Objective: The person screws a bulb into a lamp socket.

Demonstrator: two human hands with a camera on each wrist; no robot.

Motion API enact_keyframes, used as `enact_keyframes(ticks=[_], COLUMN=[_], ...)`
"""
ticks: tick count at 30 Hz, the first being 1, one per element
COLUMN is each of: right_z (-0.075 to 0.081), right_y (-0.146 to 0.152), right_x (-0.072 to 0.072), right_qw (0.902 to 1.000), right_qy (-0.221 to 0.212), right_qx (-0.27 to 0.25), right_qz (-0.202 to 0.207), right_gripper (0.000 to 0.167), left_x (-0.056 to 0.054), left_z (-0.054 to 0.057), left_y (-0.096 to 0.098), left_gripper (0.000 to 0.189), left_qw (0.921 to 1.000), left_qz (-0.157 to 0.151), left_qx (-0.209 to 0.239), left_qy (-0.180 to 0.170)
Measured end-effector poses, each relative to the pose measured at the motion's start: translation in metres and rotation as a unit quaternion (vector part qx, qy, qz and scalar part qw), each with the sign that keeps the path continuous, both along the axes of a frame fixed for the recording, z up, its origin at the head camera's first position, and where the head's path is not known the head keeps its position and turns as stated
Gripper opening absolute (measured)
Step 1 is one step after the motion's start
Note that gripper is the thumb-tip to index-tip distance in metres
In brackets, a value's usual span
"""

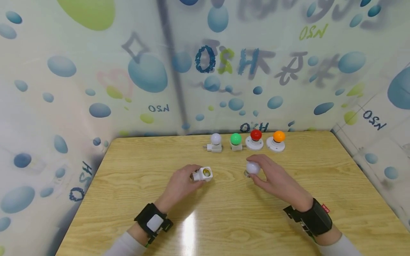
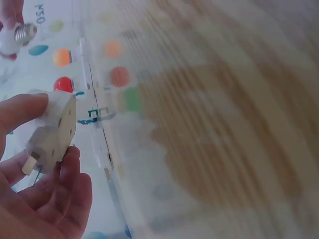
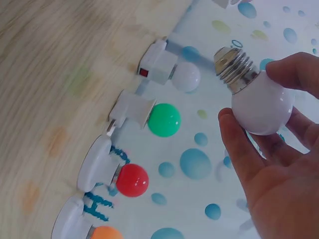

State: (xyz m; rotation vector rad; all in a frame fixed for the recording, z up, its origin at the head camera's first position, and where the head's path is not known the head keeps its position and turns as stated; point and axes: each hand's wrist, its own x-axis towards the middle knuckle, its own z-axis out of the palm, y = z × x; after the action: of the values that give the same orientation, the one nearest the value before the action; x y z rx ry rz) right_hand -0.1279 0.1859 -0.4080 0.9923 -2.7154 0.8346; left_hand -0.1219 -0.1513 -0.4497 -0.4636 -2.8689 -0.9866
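Observation:
My left hand (image 1: 183, 182) pinches a white plug-in lamp socket (image 1: 203, 174) between thumb and fingers, its round opening showing a brassy inside. Flat metal prongs stick out of the socket (image 2: 52, 129) in the left wrist view. To the right, my right hand (image 1: 272, 176) grips a white light bulb (image 1: 253, 168) by its glass. The bulb's bare metal screw base points left, toward the socket, with a gap between the two. In the right wrist view, thumb and fingers curl round the bulb (image 3: 261, 104) and its threaded base is fully exposed.
Along the table's back edge stand a white bulb (image 1: 216, 139) and a green bulb (image 1: 236, 139) in plug-in sockets. Beside them, a red bulb (image 1: 256, 135) and an orange bulb (image 1: 279, 136) sit in round white bases. A patterned backdrop (image 1: 198, 99) rises behind the wooden table (image 1: 144, 153).

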Motion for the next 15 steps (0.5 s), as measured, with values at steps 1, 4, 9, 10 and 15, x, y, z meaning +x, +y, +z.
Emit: enact_keyframes(ticks=[1, 4, 9, 10, 15], right_z=[0.000, 0.002, 0.003, 0.004, 0.004], right_y=[-0.002, -0.009, -0.019, -0.021, -0.032], right_x=[-0.001, -0.002, -0.003, -0.003, -0.003], right_qw=[1.0000, 0.9995, 0.9990, 0.9991, 0.9982], right_qy=[0.006, 0.025, 0.026, 0.019, -0.012], right_qx=[0.000, 0.002, 0.003, 0.003, -0.004], right_qz=[0.005, 0.021, 0.035, 0.037, 0.058], right_gripper=[0.053, 0.053, 0.050, 0.049, 0.048], left_x=[0.001, 0.001, 0.002, 0.002, 0.002], left_z=[0.000, -0.002, -0.006, -0.006, -0.008], left_y=[0.001, 0.005, 0.012, 0.013, 0.021], left_gripper=[0.043, 0.042, 0.042, 0.042, 0.043], left_qw=[1.0000, 0.9998, 0.9993, 0.9992, 0.9986], left_qz=[-0.004, -0.014, -0.023, -0.026, -0.034], left_qx=[0.003, 0.011, 0.025, 0.027, 0.039], left_qy=[0.000, -0.006, -0.017, -0.015, -0.011])
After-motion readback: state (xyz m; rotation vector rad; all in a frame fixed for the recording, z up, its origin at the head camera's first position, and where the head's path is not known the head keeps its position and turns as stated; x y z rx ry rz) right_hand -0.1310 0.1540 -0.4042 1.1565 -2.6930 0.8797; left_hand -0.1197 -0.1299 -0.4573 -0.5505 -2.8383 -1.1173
